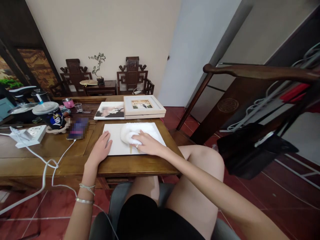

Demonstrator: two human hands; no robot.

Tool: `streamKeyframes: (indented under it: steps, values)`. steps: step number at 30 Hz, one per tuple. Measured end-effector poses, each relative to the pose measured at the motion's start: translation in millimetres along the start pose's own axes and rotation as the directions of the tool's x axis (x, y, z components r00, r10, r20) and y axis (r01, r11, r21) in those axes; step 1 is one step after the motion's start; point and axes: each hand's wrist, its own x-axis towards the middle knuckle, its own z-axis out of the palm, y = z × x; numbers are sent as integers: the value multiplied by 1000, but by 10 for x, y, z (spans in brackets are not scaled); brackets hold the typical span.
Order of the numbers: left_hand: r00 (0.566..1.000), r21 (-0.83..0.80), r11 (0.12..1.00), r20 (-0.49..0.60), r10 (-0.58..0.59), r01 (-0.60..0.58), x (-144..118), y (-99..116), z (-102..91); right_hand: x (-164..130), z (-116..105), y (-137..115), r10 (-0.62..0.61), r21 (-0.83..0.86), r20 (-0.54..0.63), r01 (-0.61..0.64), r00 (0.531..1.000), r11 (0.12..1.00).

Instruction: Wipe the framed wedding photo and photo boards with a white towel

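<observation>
A white cloth [131,132] lies bunched on a white board [117,145] at the centre of the frame, flat on the wooden table [62,160]. The right hand [147,143] presses on the cloth's lower right part, fingers curled over it. The left hand [101,148] rests flat, fingers together, on the board's left edge. Just above the board sit a framed photo [143,106] and a photo print [110,110]. At left stand a lidded cup [51,115] and a power strip [31,135].

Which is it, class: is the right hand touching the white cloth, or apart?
Touching: the head view shows the right hand pressed onto the white cloth.
</observation>
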Motion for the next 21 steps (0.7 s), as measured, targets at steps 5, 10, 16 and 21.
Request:
streamKeyframes:
  steps: [5, 10, 16, 21]
  values:
    - [1000, 7, 1000, 13, 3, -3, 3, -4, -9, 416, 84, 176, 78, -57, -48, -80, 996, 995]
    - [1000, 1, 1000, 13, 11, -11, 6, -1, -1, 297, 146, -121, 90, -150, 38, -83, 995, 985]
    - [1000, 0, 1000, -15, 23, -23, -2, -11, 28, -253, 48, -575, -60, -70, 153, 72, 986, 995]
    - [999, 1, 1000, -21, 24, -24, -6, -16, 36, -346, -13, -512, -161, 26, 198, 159, 967, 987]
